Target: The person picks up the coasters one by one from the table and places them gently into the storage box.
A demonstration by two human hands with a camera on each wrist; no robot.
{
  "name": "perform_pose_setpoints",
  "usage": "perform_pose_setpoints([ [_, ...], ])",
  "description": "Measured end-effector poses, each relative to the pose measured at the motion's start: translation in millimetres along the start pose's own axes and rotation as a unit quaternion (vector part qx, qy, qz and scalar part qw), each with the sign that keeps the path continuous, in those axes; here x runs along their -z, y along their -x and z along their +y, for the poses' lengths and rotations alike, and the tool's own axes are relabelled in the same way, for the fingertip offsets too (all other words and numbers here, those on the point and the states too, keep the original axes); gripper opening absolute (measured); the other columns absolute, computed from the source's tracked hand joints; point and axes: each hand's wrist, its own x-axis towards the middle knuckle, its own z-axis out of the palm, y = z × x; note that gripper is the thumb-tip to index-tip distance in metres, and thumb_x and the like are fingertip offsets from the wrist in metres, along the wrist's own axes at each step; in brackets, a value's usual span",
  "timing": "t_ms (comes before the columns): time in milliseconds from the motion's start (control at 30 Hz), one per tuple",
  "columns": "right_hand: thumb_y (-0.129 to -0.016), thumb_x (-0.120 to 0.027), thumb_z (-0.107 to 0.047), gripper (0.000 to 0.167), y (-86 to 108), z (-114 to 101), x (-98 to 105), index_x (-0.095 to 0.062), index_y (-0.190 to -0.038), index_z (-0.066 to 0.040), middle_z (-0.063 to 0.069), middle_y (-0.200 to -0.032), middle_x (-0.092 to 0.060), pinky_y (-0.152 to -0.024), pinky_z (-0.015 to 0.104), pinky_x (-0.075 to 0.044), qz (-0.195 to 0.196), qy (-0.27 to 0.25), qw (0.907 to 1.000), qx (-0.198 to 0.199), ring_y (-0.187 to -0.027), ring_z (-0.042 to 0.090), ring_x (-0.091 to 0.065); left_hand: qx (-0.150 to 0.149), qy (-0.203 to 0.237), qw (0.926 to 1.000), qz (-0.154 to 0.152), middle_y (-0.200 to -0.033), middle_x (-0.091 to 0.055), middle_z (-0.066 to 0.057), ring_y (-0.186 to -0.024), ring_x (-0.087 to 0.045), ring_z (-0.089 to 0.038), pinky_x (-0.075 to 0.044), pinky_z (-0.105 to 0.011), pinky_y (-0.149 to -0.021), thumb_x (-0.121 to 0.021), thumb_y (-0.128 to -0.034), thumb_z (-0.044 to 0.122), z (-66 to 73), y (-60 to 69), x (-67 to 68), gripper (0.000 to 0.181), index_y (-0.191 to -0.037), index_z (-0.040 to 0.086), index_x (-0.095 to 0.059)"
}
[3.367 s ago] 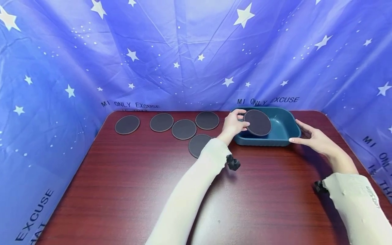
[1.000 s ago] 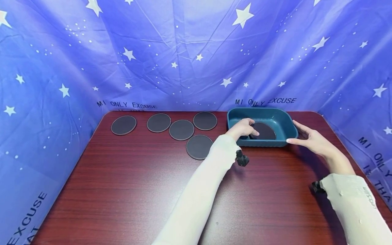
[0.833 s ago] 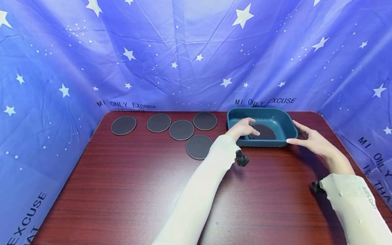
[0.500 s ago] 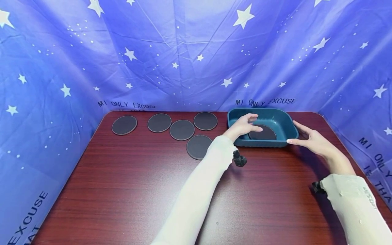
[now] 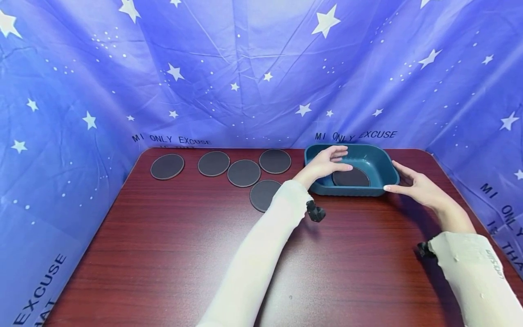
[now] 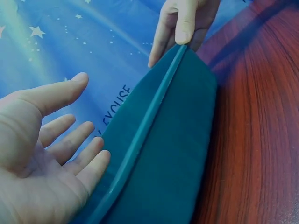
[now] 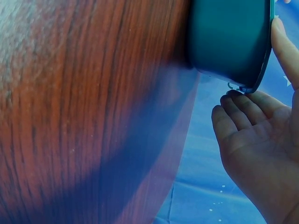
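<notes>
A dark round coaster [image 5: 352, 178] lies inside the blue-green rectangular container [image 5: 351, 191] at the table's back right. Over the container's left part is my left hand [image 5: 324, 162], its fingers spread and nothing between them. In the left wrist view that hand [image 6: 51, 154] is beside the container's rim [image 6: 154, 116], palm showing. My right hand [image 5: 422, 188] holds the right end of the container, thumb at the front corner and fingers at the side. The right wrist view shows the right hand's fingertips [image 7: 231, 95] at the container's end wall [image 7: 229, 42].
On the reddish-brown table [image 5: 196, 254], several more stitched dark coasters lie flat left of the container, among them a far-left coaster [image 5: 167, 166] and a nearer coaster [image 5: 263, 196] partly behind my left sleeve. A blue star-patterned cloth [image 5: 245, 68] hangs behind and at both sides.
My left hand lowered a coaster into the container, let go of it, then rose slightly up and back with fingers spreading. The right hand has stayed on the container's end.
</notes>
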Motion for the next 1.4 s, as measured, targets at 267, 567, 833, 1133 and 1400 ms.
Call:
perform_pose_setpoints([
  [267, -0.096, -0.067, -0.021, 0.088, -0.2, 0.1, -0.6, -0.008, -0.16, -0.008, 0.033, -0.159, -0.021, -0.084, -0.007, -0.033, -0.005, 0.002, 0.9999, -0.012, -0.146, 0.029, -0.035, -0.016, 0.001, 0.9998, -0.01, -0.155, -0.047, -0.005, -0.144, -0.043, -0.023, -0.044, -0.022, -0.111, -0.07, -0.0933, 0.015, 3.7, 4.7, 6.6, 0.066, -0.152, 0.013, -0.04],
  [567, -0.096, -0.067, -0.022, 0.089, -2.0, 0.3, 0.1, -0.008, -0.161, -0.009, 0.033, -0.159, -0.024, -0.083, -0.006, -0.034, -0.006, 0.011, 0.9999, -0.009, -0.141, 0.022, -0.042, -0.042, -0.009, 0.999, -0.01, -0.155, -0.047, -0.007, -0.143, -0.044, -0.023, -0.043, -0.024, -0.113, -0.07, -0.0935, 0.013, 6.7, 14.6, 22.9, 0.065, -0.152, 0.012, -0.041],
  [833, -0.096, -0.067, -0.022, 0.089, -2.4, 0.7, 0.8, -0.008, -0.16, -0.008, 0.035, -0.158, -0.023, -0.082, -0.006, -0.034, -0.006, 0.009, 0.9999, -0.006, -0.134, 0.003, -0.044, -0.054, -0.025, 0.9982, 0.003, -0.153, -0.049, -0.008, -0.142, -0.045, -0.024, -0.045, -0.023, -0.111, -0.069, -0.0932, 0.01, 5.3, 29.9, 49.0, 0.062, -0.149, 0.011, -0.044],
  [1133, -0.096, -0.067, -0.025, 0.09, -3.6, 0.8, 3.8, -0.006, -0.161, -0.009, 0.034, -0.159, -0.022, -0.081, -0.006, -0.033, -0.011, 0.016, 0.9997, -0.018, -0.141, 0.027, -0.043, -0.071, -0.017, 0.9957, 0.056, -0.15, -0.052, -0.014, -0.139, -0.049, -0.028, -0.041, -0.033, -0.117, -0.069, -0.0913, 0.004, 2.9, 51.7, 87.2, 0.059, -0.146, 0.004, -0.047],
  [1400, -0.097, -0.066, -0.021, 0.089, -1.6, 1.1, 1.1, -0.006, -0.16, -0.006, 0.034, -0.159, -0.019, -0.083, -0.006, -0.035, -0.012, -0.007, 0.9999, -0.004, -0.131, -0.002, -0.043, -0.08, -0.005, 0.9915, 0.102, -0.149, -0.047, -0.025, -0.139, -0.046, -0.04, -0.039, -0.043, -0.118, -0.067, -0.0912, -0.001, -9.0, 76.5, 131.3, 0.06, -0.146, -0.005, -0.042],
])
